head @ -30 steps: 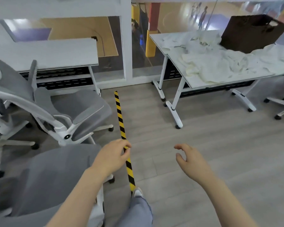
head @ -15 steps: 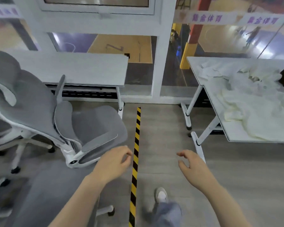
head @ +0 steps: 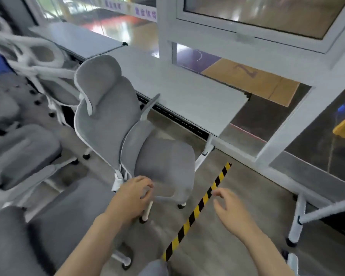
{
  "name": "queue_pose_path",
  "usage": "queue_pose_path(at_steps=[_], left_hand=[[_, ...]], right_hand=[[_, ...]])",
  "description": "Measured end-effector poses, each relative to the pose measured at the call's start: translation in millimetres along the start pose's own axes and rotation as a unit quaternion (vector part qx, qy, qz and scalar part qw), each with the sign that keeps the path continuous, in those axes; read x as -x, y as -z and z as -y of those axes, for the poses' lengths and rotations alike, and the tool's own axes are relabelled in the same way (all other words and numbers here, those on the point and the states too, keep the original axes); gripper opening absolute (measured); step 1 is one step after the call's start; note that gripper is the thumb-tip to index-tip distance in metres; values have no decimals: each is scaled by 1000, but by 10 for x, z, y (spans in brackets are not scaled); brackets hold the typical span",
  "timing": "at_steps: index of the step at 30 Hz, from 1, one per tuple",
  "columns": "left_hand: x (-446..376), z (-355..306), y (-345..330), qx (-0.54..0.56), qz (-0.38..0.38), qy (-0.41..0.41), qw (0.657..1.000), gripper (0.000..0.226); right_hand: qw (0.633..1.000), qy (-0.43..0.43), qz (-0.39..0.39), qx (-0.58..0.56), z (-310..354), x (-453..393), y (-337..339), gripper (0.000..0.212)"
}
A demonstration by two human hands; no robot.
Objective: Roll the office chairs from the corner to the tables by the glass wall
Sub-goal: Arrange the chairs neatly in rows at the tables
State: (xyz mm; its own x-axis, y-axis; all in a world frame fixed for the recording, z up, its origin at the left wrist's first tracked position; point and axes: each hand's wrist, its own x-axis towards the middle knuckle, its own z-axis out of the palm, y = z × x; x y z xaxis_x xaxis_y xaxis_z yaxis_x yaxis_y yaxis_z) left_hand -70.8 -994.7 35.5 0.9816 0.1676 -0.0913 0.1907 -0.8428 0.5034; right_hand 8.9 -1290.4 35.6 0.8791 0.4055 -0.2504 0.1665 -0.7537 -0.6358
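At 9 o'clock more grey chairs (head: 22, 148) now crowd the corner, since your view has swung left. The grey office chair (head: 127, 124) now stands at the centre, just beside the white table (head: 187, 92) at 12 o'clock by the glass wall (head: 247, 62). Your left hand (head: 131, 198) hovers before its seat, fingers loosely curled, holding nothing. The striped floor tape (head: 199, 208) now runs diagonally. Your right hand (head: 230, 210) at 4 o'clock stays relaxed and empty.

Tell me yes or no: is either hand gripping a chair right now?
No: the left hand and right hand hover open near the grey chair, holding nothing.
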Motion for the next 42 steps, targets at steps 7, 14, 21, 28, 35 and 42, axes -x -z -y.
queue_pose_path(at_steps=[7,14,21,28,35,42], left_hand=[[-338,597,540,-20,-152,115,981,46],[-1002,1373,1325,25,-268,227,936,52],[-1573,1814,1601,102,-214,298,925,69],[-1748,2041,1344,231,-231,356,876,58],[-1759,1991,1247,252,-265,366,856,51],[-1679,1835,1134,239,-273,385,849,55]], right_hand=[[991,107,66,42,582,-1083,-37,25],[966,219,85,104,1602,-2171,-1,28],[939,320,76,96,2865,-3090,-113,29],[924,364,84,74,4176,-3722,-350,39],[936,290,134,145,4582,-3823,-1076,103],[929,322,145,108,4431,-3770,-1091,93]])
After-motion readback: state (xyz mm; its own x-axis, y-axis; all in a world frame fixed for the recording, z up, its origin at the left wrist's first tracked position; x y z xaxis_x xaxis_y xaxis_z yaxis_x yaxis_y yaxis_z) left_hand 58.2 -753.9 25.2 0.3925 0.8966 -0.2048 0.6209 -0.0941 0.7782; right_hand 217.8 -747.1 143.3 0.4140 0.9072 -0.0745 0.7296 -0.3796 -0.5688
